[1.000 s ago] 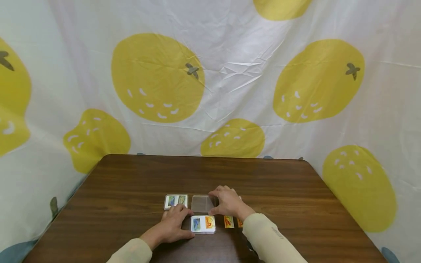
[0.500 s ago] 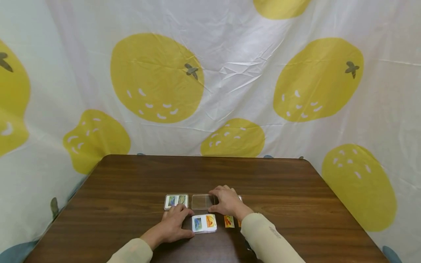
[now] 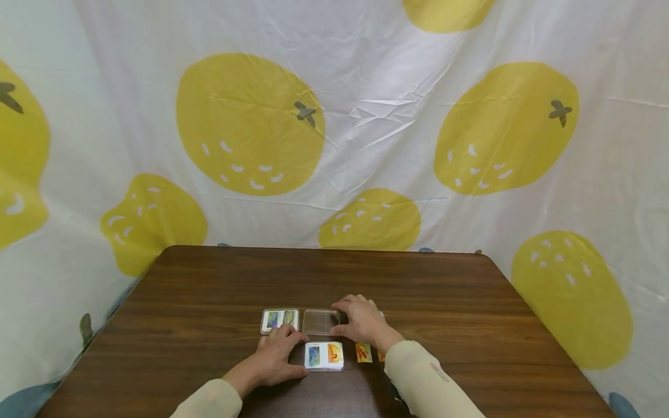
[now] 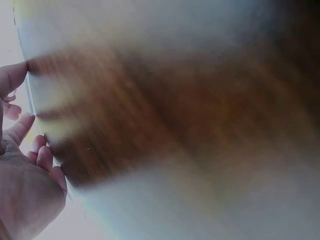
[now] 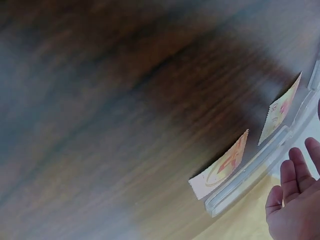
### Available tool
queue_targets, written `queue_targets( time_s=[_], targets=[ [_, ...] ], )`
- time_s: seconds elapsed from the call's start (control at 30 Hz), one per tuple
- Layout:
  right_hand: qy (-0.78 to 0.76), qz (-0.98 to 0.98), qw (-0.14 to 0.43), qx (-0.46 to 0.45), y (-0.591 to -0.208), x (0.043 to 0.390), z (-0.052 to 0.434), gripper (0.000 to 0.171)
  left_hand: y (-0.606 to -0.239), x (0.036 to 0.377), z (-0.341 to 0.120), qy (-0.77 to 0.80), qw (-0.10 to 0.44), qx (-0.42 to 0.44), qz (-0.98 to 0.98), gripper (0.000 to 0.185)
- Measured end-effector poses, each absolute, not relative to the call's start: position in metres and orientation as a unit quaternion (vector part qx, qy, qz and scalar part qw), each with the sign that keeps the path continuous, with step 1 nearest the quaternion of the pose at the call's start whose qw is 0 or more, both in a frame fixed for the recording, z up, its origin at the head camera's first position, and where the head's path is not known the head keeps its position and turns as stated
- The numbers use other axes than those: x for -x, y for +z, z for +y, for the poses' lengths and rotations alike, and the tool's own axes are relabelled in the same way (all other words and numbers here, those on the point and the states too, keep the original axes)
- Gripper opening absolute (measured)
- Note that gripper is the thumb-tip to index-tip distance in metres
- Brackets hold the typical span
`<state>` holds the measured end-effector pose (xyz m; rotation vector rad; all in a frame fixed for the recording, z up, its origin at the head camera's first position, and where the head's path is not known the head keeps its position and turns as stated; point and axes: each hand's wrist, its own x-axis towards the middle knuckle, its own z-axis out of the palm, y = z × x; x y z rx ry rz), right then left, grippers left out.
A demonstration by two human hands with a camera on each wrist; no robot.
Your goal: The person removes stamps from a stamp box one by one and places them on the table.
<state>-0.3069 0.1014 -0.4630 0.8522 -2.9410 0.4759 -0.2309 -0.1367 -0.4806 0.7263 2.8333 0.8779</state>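
Note:
A flat clear plastic case point(image 3: 316, 322) lies on the brown table. My right hand point(image 3: 362, 321) holds its right end, with thumb and index finger at opposite edges; the palm hides part of that end. Nearer me is a stack of white cards with stamps point(image 3: 323, 356), a blue-green and an orange stamp on top. My left hand point(image 3: 275, 357) rests to its left, thumb and index finger spread by its left corners. Behind the left fingers lies a second clear case with two green-blue stamps point(image 3: 280, 320). In the left wrist view, the left fingers point(image 4: 22, 131) are extended over the table edge.
Loose orange stamps lie right of the stack, one in plain view point(image 3: 363, 353), another point(image 3: 381, 355) partly behind the sleeve. A clear case edge point(image 5: 250, 172) runs beside the stamps in the right wrist view. A lemon-patterned curtain point(image 3: 376, 157) hangs behind the wooden table point(image 3: 230, 278).
The clear case in my right hand has shifted slightly to the left. The card stack has moved a little to the right of my left fingers. The left hand has stayed put.

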Motion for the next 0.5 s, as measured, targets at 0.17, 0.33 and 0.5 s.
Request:
queue_targets(
  time_s=[0.17,0.33,0.5],
  targets=[
    [0.187,-0.946,0.038,-0.263,-0.463,0.303,0.104,0.044,-0.482,0.231,-0.136,0.287,0.04,-0.236,0.928,0.053],
    [0.232,-0.94,0.04,-0.248,-0.461,0.298,0.109,0.037,-0.482,0.231,-0.136,0.291,0.044,-0.232,0.927,0.053],
    [0.264,-0.941,0.022,-0.211,-0.457,0.289,0.112,0.035,-0.483,0.232,-0.137,0.291,0.041,-0.233,0.927,0.053]
  ],
)
